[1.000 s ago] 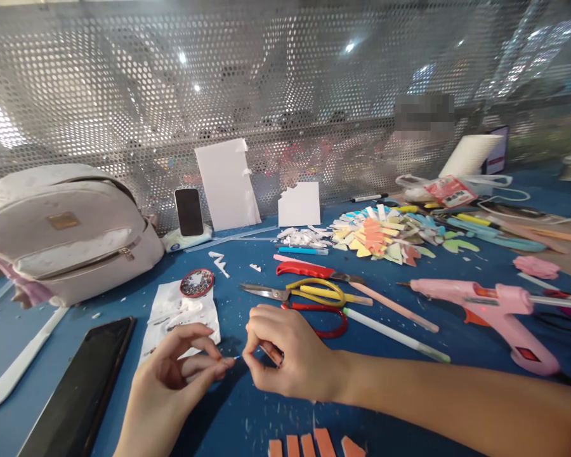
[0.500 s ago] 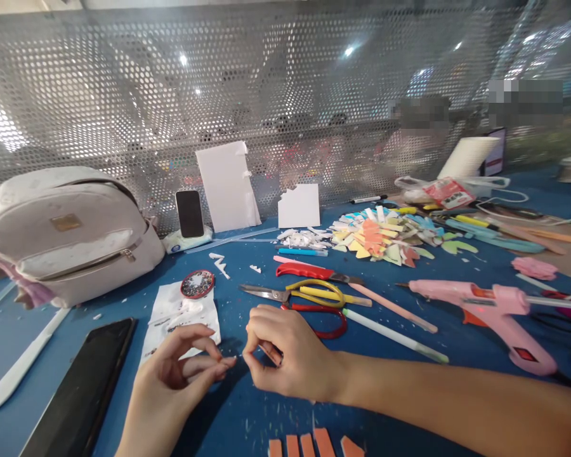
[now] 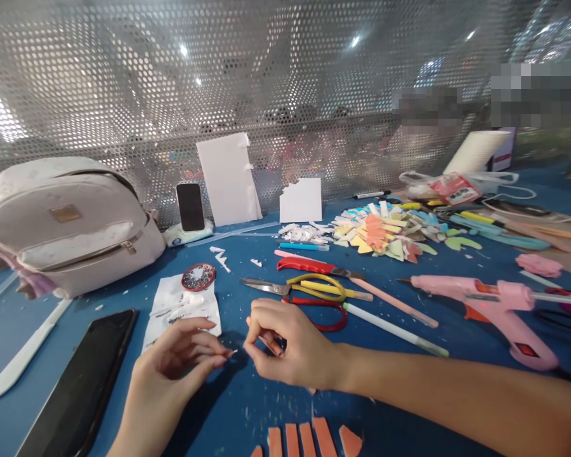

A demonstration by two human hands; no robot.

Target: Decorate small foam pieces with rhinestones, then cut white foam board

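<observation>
My left hand (image 3: 183, 365) is closed in a loose pinch, with a tiny white scrap (image 3: 235, 351) at its fingertips. Facing it across a small gap, my right hand (image 3: 290, 346) is curled, thumb against forefinger; a bit of orange-brown shows inside its fingers, too hidden to name. Just behind the right hand lie scissors (image 3: 266, 287) with yellow and red handle loops. A white paper (image 3: 159, 311) with dark specks lies beyond the left hand, and a round red-rimmed dish (image 3: 198, 277) of small beads or glitter rests at its far edge. Orange strips (image 3: 292, 439) lie nearest me.
On the left are a dark phone (image 3: 83, 381), a white plastic knife (image 3: 26, 355) and a white backpack (image 3: 71, 228). A pink glue gun (image 3: 490, 304) lies to the right. Behind are a red cutter (image 3: 304, 264), coloured scraps (image 3: 380, 231) and a perforated metal screen (image 3: 285, 76).
The left fingertips have drawn slightly back from the right hand, and the white scrap shows more clearly. The right hand keeps its curl. The view has tilted a little downward.
</observation>
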